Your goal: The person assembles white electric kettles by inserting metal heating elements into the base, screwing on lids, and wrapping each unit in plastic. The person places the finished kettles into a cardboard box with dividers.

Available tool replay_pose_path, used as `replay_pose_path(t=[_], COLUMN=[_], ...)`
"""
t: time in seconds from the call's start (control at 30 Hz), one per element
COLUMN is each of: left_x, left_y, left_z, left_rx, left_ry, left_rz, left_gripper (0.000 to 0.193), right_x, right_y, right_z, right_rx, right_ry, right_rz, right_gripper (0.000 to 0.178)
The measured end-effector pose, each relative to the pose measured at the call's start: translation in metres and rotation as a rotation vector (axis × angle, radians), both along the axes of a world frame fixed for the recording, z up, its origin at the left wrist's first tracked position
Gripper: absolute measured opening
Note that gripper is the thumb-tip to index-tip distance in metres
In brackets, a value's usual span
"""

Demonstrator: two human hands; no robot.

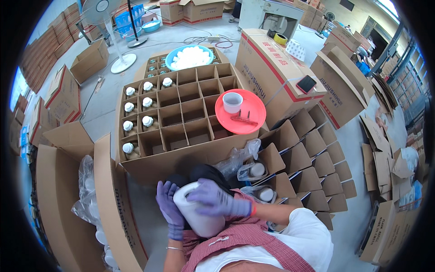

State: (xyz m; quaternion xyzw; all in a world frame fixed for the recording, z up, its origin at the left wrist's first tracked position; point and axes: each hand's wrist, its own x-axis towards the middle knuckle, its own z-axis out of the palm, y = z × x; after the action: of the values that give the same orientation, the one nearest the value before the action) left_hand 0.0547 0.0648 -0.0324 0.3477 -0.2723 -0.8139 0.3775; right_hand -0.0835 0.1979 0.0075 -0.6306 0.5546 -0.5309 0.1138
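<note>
Both my hands wear purple gloves. In my lap, a white cylinder (202, 216) stands tilted, a dark opening showing at its upper end; whether it is a roll or a vessel I cannot tell. My left hand (170, 206) presses against its left side, fingers pointing up. Across its top and right side lies my right hand (215, 199), its fingers bent over near the opening. Just ahead is a divided carton (181, 156), with several white-topped bottles (147, 121) in its left cells. A red round tray (222, 120) on its right corner bears a grey-white cup (232, 103) and a red pronged piece (244, 119).
At left, an open carton (68, 190) holds plastic-wrapped items. Cardboard dividers (312, 167) and bagged white-ended items (257, 170) lie at right. Behind stand a blue basin (170, 59) of white pieces, a taped carton (272, 68) with a phone (306, 84), and a fan (122, 63).
</note>
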Motion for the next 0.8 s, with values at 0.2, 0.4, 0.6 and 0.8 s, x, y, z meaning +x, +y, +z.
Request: replay_pose_path(t=[0.2,0.4,0.6,0.8], left_x=[0.031,0.022,0.061,0.018], left_y=[0.001,-0.009,-0.028,-0.031], left_z=[0.048,0.043,0.044,0.066], left_rx=[-0.885,-1.092,-0.439,-1.107], left_ry=[-0.378,-0.453,-0.175,-0.363], left_rz=[-0.471,-0.419,-0.257,-0.705], left_gripper=[0.035,0.028,0.043,0.07], right_x=[-0.044,-0.032,-0.082,-0.025], right_y=[0.023,0.009,0.024,-0.026], right_z=[-0.06,0.006,-0.029,0.019], right_rx=[0.142,0.148,0.395,0.121], right_ry=[-0.2,-0.244,-0.287,-0.106], right_rz=[-0.044,0.198,-0.083,0.148], right_gripper=[0.011,0.021,0.037,0.062])
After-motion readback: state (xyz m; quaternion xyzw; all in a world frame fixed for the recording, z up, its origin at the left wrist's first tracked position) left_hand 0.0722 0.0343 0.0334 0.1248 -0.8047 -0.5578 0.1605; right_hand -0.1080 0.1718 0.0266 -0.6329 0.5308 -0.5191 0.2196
